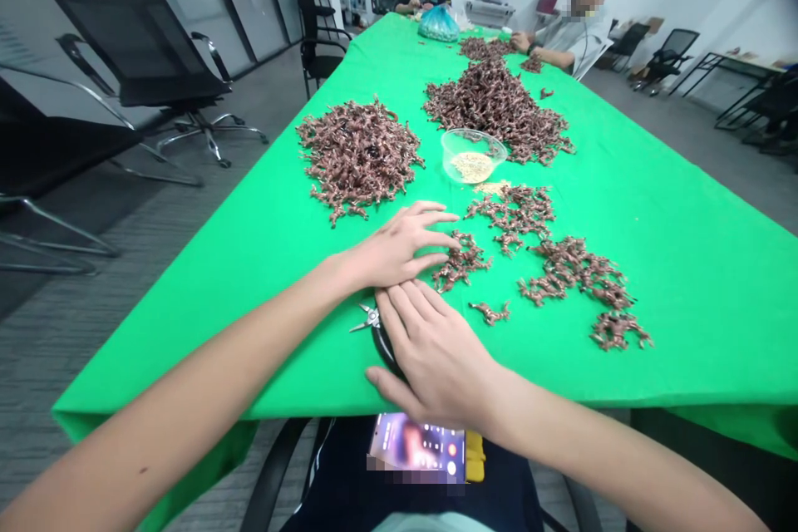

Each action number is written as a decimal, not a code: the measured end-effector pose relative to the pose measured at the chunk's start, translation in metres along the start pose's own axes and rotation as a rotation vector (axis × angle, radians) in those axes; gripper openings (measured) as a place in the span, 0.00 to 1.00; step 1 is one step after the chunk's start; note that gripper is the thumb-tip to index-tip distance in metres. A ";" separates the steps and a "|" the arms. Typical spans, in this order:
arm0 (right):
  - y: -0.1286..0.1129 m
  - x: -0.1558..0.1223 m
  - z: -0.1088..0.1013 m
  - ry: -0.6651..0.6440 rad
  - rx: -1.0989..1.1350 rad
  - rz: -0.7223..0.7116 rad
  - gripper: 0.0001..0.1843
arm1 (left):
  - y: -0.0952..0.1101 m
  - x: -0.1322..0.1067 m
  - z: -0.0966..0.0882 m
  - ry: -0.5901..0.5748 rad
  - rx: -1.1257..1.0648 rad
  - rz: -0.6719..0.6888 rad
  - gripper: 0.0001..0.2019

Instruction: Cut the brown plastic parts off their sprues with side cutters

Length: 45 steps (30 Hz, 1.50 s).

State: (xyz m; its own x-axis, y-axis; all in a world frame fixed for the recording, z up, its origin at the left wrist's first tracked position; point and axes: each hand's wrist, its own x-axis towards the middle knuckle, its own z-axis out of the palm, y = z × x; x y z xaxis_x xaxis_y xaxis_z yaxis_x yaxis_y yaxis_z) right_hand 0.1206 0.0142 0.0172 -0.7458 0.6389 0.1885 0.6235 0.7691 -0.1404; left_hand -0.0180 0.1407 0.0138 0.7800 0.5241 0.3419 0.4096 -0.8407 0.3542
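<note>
A loose cluster of small, glossy, copper-brown, spindly-limbed figures with darker tips (469,264) is lying on the green cloth-covered table (698,299), at the fingertips of the left hand (405,245), which is spreading unclenched, palm down. The right hand (436,345) is resting over silver-nosed, black-handled pliers (374,319); whether it is gripping them, I cannot tell. Writing on the lit phone screen (419,445) is showing too small to read. A clear round plastic tub (449,156) is holding pale beige bits (472,167).
</note>
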 end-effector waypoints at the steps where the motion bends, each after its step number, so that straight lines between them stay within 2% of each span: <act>1: 0.000 -0.001 0.000 0.001 -0.008 -0.001 0.39 | -0.001 0.000 0.000 0.001 -0.001 -0.003 0.12; 5: 0.003 -0.009 -0.001 -0.022 -0.014 -0.018 0.38 | -0.004 -0.001 0.002 0.002 -0.029 -0.029 0.09; 10: 0.013 -0.031 -0.007 -0.077 -0.019 -0.042 0.36 | -0.005 -0.002 0.003 0.020 -0.072 -0.052 0.04; 17: 0.033 -0.059 -0.017 -0.057 -0.031 0.048 0.43 | -0.006 -0.001 -0.002 0.068 -0.076 -0.050 0.03; 21: 0.048 -0.063 -0.018 -0.052 -0.050 0.018 0.39 | -0.004 -0.002 -0.007 0.127 -0.069 -0.090 0.04; 25: 0.066 -0.064 -0.013 -0.037 -0.158 0.019 0.37 | -0.002 -0.003 -0.014 0.208 -0.088 -0.118 0.08; 32: 0.094 -0.061 -0.008 0.002 -0.207 0.008 0.36 | -0.001 -0.004 -0.018 0.243 -0.128 -0.122 0.08; 35: 0.102 -0.054 -0.006 0.000 -0.250 -0.030 0.35 | 0.001 -0.003 -0.015 0.292 -0.307 -0.224 0.09; 38: 0.107 -0.046 -0.005 0.010 -0.275 -0.061 0.31 | 0.003 -0.002 -0.013 0.334 -0.646 -0.363 0.12; 42: 0.106 -0.040 -0.007 0.014 -0.318 -0.077 0.27 | 0.005 0.000 -0.014 0.392 -1.077 -0.468 0.13; 45: 0.102 -0.041 -0.009 0.023 -0.302 -0.112 0.27 | 0.004 0.000 -0.015 0.463 -1.261 -0.558 0.12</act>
State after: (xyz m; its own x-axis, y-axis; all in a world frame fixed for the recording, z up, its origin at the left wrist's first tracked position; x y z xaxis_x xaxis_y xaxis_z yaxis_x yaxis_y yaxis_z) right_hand 0.2163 0.0663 0.0037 -0.8103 0.5473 0.2093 0.5819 0.7937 0.1771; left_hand -0.0239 0.1393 0.0282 0.3425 0.9373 0.0646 -0.2667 0.0311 0.9633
